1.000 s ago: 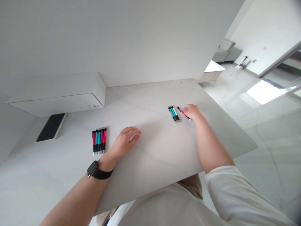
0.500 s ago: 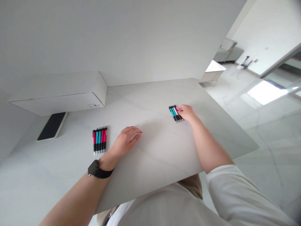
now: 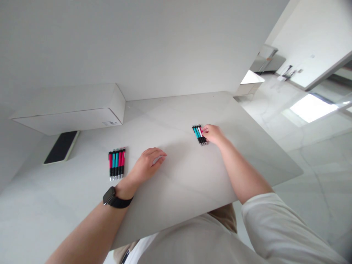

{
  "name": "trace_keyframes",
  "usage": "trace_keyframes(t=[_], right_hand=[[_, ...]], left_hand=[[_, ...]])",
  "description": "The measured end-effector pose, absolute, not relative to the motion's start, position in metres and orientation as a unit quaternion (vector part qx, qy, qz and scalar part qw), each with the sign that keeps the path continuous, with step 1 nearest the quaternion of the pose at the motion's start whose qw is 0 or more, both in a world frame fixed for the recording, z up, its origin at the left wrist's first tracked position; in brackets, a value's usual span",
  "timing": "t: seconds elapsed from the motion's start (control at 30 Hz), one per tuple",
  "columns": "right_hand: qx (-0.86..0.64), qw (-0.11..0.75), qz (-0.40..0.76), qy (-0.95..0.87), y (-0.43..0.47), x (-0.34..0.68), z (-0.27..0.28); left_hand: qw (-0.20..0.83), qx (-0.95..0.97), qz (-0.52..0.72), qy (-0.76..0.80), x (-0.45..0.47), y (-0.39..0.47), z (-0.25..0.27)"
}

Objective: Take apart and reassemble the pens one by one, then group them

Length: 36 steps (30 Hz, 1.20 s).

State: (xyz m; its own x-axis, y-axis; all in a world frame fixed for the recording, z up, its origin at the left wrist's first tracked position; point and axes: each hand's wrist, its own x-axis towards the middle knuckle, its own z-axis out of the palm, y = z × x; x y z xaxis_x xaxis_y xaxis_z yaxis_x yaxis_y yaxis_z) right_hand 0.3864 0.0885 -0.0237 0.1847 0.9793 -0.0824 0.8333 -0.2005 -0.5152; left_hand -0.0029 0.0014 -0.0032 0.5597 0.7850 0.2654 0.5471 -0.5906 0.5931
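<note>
A right hand [image 3: 212, 133] touches the red pen [image 3: 201, 128] ending a row of pens [image 3: 197, 134] on a pale surface [image 3: 181, 183]; whether its fingers grip cannot be told. The left hand [image 3: 145, 165], fingers loosely open, rests near a second row [image 3: 116, 164].

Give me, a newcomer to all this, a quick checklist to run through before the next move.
1. Right hand at the right pen group: ok, fingertips touch its red pen.
2. Red pen firmly gripped: cannot tell; the fingers hide part of it.
3. Left hand free: ok, by the table between the two groups, with nothing visible in it.
4. Left pen group lined up: ok, five red and teal pens side by side.
5. Left wrist well away from those pens: not ok, it is close to their silver tips.
6. Phone away from the pens: ok, it lies by the white box.
</note>
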Motion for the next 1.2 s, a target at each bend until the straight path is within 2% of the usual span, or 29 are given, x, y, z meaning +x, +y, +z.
trace_keyframes(t=[0.3, 0.43, 0.57, 0.67, 0.73, 0.93, 1.07, 1.2], right_hand=[[-0.738, 0.162, 0.182, -0.629, 0.081, 0.371, -0.016], [-0.739, 0.154, 0.133, -0.642, 0.079, 0.372, -0.008], [-0.708, 0.188, 0.101, -0.673, 0.071, 0.363, 0.001], [-0.632, 0.22, 0.129, -0.732, 0.057, 0.344, 0.007], [-0.58, 0.211, 0.163, -0.769, 0.046, 0.327, 0.01], [-0.437, 0.167, 0.236, -0.852, 0.021, 0.291, 0.006], [-0.419, 0.154, 0.246, -0.86, 0.02, 0.288, 0.001], [-0.42, 0.171, 0.237, -0.859, 0.023, 0.29, 0.001]], left_hand=[[0.22, 0.858, 0.253, 0.389, -0.003, 0.002, -0.004], [0.208, 0.856, 0.254, 0.4, -0.002, 0.0, -0.002], [0.157, 0.837, 0.26, 0.456, -0.002, -0.003, 0.004], [0.106, 0.805, 0.27, 0.518, -0.009, -0.002, 0.013], [0.064, 0.779, 0.272, 0.561, -0.019, 0.001, 0.018], [-0.015, 0.69, 0.164, 0.705, -0.067, 0.018, 0.022], [-0.018, 0.664, 0.081, 0.743, -0.09, 0.025, 0.016], [-0.011, 0.667, 0.052, 0.743, -0.091, 0.027, 0.012]])
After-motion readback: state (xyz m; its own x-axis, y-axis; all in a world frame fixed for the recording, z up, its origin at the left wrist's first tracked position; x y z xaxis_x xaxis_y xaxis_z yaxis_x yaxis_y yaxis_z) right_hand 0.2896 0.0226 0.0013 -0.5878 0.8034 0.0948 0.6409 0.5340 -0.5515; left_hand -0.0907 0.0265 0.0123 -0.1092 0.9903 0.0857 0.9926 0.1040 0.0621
